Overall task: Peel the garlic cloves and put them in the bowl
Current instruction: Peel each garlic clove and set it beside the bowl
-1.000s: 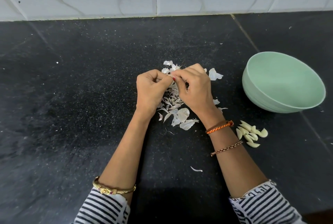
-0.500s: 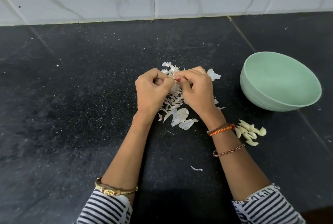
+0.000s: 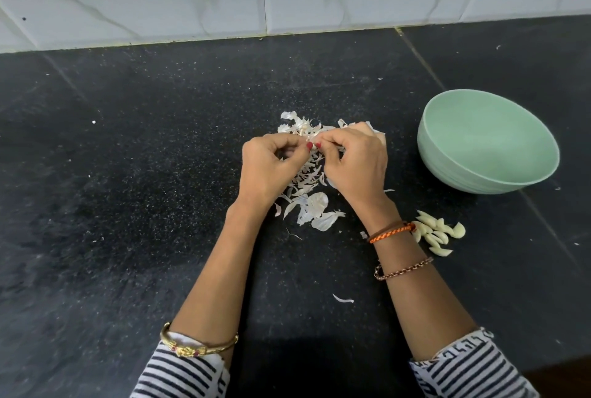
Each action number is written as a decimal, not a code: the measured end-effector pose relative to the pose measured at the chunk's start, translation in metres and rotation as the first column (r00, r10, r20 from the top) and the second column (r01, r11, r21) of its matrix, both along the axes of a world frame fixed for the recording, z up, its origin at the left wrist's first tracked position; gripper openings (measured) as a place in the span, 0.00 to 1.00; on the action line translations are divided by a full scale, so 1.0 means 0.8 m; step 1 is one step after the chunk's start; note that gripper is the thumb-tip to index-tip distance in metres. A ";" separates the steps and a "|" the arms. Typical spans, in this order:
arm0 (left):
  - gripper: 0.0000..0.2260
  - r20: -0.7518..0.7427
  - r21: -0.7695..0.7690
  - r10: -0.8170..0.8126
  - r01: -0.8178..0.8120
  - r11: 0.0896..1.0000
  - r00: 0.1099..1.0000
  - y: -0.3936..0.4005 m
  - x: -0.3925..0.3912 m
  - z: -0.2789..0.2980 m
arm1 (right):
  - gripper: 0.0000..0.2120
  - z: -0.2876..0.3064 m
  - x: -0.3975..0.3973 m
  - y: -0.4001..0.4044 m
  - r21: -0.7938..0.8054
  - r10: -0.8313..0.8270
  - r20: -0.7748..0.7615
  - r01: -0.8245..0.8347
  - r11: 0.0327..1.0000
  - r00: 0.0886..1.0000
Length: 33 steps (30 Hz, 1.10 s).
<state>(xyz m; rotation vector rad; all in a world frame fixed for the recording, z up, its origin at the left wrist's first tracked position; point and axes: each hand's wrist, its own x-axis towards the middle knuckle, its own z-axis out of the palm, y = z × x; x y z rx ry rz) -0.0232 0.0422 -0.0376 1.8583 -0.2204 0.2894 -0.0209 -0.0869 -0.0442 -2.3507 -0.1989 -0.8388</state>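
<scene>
You are mid-peel: your left hand [image 3: 271,170] and right hand [image 3: 355,164] pinch one garlic clove [image 3: 317,144] between their fingertips, above the heap of skins [image 3: 307,192]. Next, I judge, strip the last skin and carry the clove to the green bowl [image 3: 454,173], right of your right hand. Peeled cloves [image 3: 436,232] lie beside your right wrist. Fingers hide most of the clove.
</scene>
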 end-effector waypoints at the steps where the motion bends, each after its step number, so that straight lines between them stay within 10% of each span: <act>1: 0.03 0.018 0.021 0.008 -0.009 1.000 1.000 0.000 0.000 -0.001 | 0.04 0.001 -0.001 0.001 -0.021 -0.002 0.012 0.002 1.000 1.000; 10: 0.16 0.151 0.131 0.078 -0.098 0.987 0.985 -0.001 0.003 -0.006 | 0.03 -0.001 -0.001 0.003 -0.098 0.021 0.036 -0.017 0.995 0.999; 33: 0.03 0.048 -0.035 0.074 -0.073 0.997 0.996 0.000 0.001 -0.005 | 0.09 -0.001 0.001 0.003 0.048 0.110 0.065 -0.113 0.992 0.992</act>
